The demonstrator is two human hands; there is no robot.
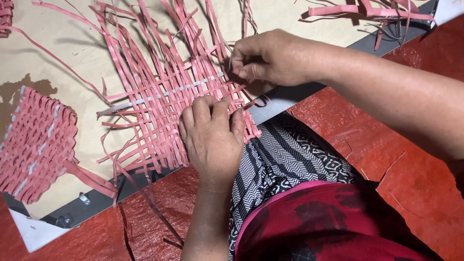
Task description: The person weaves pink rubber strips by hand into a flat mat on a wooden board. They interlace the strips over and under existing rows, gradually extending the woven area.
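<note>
Left hand presses the half-woven pink strip mat flat; right hand pinches one strip, with many ends loose.

The left hand presses flat on a half-woven mat of pink strips lying on a pale board, while the right hand pinches a strip end at the mat's far edge. A finished woven piece lies to the left, loose strips at the top right, and red sheeting covers the floor.
</note>
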